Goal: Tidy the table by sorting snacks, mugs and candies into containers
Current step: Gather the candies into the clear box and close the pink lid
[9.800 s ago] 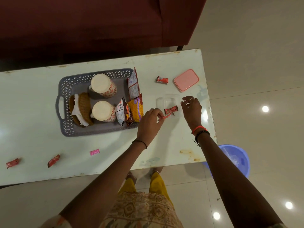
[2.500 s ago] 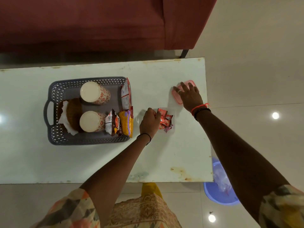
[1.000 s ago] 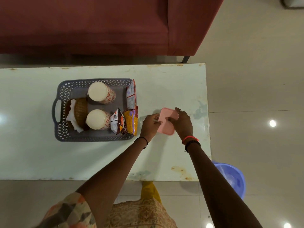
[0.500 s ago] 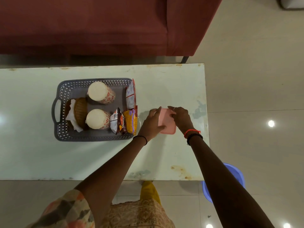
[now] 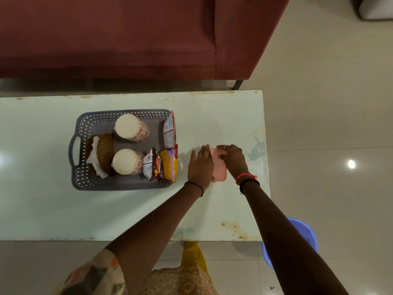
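**A:** Where do we find the pink lid [image 5: 219, 169]?

**B:** We see it lying flat on the pale table [image 5: 127, 211], just right of the grey basket [image 5: 123, 185] and between our two hands. We cannot tell what sits under it.

**A:** And how do our hands lie?

**B:** Our left hand [image 5: 201, 166] is palm down with straight fingers along the lid's left edge. It presses there and grips nothing. Our right hand [image 5: 234, 160] bends its fingers over the lid's far right corner, thumb on top, holding it.

**A:** What do we see in the basket?

**B:** We count two patterned mugs [image 5: 130, 127], both bottom up, one behind the other in the middle. Three snack packets [image 5: 169, 130] stand against the right wall. A brown woven mat [image 5: 105, 151] and a white napkin [image 5: 93, 157] lie at the handle end.

**A:** What do we see around the table?

**B:** A red sofa [image 5: 127, 39] stands beyond the far edge. A blue bucket [image 5: 307, 233] sits on the floor by the near right corner, partly behind our right arm.
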The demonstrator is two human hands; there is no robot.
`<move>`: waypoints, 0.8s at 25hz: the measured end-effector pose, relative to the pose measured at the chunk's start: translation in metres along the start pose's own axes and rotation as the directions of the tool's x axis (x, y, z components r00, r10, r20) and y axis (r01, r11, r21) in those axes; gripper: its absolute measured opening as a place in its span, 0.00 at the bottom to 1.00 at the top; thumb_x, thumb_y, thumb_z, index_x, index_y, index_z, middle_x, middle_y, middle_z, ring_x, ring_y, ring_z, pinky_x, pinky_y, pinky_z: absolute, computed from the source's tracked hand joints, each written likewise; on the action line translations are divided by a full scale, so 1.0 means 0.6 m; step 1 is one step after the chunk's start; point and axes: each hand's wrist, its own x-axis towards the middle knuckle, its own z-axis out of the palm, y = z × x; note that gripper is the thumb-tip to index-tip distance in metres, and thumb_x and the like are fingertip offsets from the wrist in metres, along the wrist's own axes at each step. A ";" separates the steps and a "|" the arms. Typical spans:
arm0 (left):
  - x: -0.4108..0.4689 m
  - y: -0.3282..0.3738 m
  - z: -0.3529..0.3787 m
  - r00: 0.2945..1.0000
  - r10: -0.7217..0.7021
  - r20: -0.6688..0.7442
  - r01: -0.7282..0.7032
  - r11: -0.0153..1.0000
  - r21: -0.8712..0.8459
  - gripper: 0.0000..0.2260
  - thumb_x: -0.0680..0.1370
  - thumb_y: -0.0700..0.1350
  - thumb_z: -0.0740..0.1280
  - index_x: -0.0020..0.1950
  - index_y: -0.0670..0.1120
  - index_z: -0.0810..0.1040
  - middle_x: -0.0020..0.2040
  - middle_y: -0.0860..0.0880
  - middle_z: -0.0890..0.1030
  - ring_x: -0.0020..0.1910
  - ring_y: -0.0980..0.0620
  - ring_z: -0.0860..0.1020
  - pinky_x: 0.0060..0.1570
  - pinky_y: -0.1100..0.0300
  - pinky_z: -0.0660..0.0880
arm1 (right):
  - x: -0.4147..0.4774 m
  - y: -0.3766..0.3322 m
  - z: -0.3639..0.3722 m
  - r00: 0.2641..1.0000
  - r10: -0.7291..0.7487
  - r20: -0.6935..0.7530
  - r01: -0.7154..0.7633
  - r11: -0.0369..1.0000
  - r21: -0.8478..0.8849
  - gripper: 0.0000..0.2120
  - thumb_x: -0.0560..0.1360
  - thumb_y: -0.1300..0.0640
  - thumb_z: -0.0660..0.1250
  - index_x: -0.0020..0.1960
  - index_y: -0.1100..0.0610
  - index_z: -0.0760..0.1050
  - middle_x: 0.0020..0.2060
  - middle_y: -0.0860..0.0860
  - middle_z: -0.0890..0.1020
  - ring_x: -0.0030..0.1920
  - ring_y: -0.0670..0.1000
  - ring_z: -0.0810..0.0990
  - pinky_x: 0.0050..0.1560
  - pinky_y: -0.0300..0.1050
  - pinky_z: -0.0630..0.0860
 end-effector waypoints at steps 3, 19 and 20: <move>0.002 0.016 -0.003 0.999 -0.026 0.028 0.026 1.000 0.010 0.32 0.76 0.44 0.66 0.74 0.36 0.53 0.77 0.38 0.52 0.76 0.42 0.52 0.75 0.48 0.51 | 0.001 -0.005 0.003 0.999 0.041 -0.015 -0.042 0.999 -0.030 0.18 0.75 0.67 0.61 0.64 0.61 0.75 0.60 0.61 0.78 0.60 0.59 0.78 0.61 0.50 0.75; 0.003 0.013 0.006 0.999 0.001 0.034 0.004 0.988 -0.155 0.37 0.75 0.40 0.67 0.74 0.34 0.46 0.77 0.40 0.41 0.76 0.43 0.54 0.75 0.54 0.57 | 0.020 0.001 -0.006 0.975 0.212 -0.070 -0.194 0.959 0.208 0.14 0.76 0.70 0.59 0.57 0.64 0.78 0.56 0.61 0.81 0.57 0.57 0.79 0.53 0.38 0.72; 0.003 0.012 0.006 1.000 0.002 0.029 0.002 0.988 -0.156 0.37 0.75 0.40 0.67 0.74 0.34 0.45 0.77 0.40 0.41 0.76 0.43 0.55 0.75 0.54 0.57 | 0.013 0.003 -0.005 0.967 0.240 -0.080 -0.210 0.937 0.279 0.13 0.76 0.69 0.60 0.58 0.64 0.77 0.55 0.62 0.81 0.55 0.58 0.80 0.54 0.42 0.74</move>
